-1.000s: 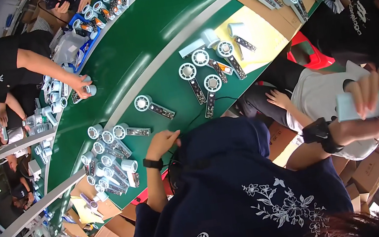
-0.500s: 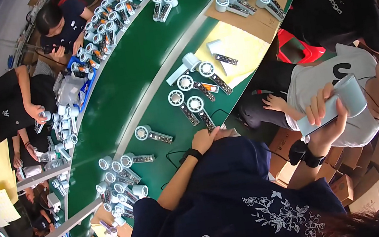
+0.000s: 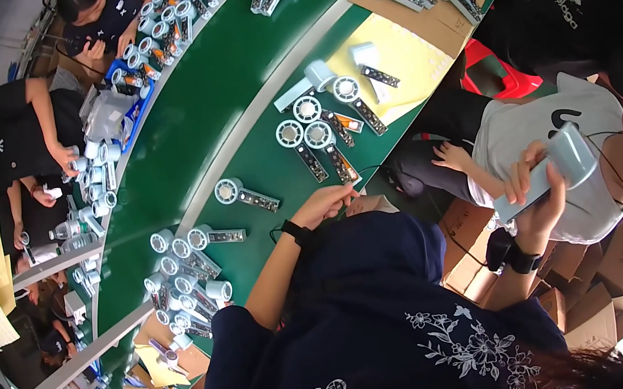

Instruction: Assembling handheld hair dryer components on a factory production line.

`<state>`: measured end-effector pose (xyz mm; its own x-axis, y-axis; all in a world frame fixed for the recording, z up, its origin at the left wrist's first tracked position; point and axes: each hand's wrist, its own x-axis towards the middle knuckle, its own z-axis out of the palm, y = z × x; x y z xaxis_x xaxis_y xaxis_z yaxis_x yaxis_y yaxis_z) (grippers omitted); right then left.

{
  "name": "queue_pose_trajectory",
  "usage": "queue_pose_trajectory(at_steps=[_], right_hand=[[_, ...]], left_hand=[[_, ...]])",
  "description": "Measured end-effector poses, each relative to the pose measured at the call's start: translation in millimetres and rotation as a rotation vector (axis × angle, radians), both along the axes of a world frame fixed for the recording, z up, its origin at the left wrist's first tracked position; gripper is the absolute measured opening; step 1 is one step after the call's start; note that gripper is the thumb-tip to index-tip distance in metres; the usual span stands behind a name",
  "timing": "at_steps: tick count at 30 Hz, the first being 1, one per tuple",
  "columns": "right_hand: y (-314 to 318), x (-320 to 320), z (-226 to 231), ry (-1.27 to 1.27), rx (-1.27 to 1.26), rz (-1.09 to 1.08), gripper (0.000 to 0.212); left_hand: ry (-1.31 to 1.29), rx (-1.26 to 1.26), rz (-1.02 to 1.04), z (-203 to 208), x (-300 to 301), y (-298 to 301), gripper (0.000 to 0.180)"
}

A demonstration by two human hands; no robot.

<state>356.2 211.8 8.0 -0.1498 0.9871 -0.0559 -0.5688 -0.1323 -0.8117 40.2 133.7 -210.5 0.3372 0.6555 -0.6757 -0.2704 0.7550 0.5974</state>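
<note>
My right hand (image 3: 534,193) is raised at the right, its fingers wrapped round a light blue handheld fan housing (image 3: 573,155) with a round head and flat handle. My left hand (image 3: 326,203) is at the near edge of the green table. Its fingers are drawn together at the handle end of an opened handheld fan (image 3: 319,137); what they pinch, if anything, is too small to make out. That fan lies with its circuit board showing, among several similar opened fans (image 3: 289,135). Another opened fan (image 3: 228,191) lies apart to the left.
A green conveyor belt (image 3: 176,94) curves beyond the table. Yellow paper (image 3: 404,60) and cardboard (image 3: 425,12) lie at the far right under fan parts. More fans (image 3: 181,266) cluster at the left. A person in a grey shirt (image 3: 564,157) sits close on my right; cardboard boxes (image 3: 587,314) stand behind.
The view has shifted slightly, so the table things appear moved. My left hand's fingers have drawn closer together by the fan's handle end. My right hand still holds the housing.
</note>
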Motion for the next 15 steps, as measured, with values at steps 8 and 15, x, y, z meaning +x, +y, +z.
queue_pose_trajectory(at_steps=[8,15], right_hand=[[-28.5,-22.4,-118.8,-0.288,-0.433,0.37,0.031],[-45.0,-92.5,-207.0,-0.576,-0.564,0.74,0.028]], left_hand=[[0.849,0.395,-0.173,-41.9,24.3,-59.0,0.038],[0.998,0.51,-0.546,-45.4,44.2,-99.3,0.035]])
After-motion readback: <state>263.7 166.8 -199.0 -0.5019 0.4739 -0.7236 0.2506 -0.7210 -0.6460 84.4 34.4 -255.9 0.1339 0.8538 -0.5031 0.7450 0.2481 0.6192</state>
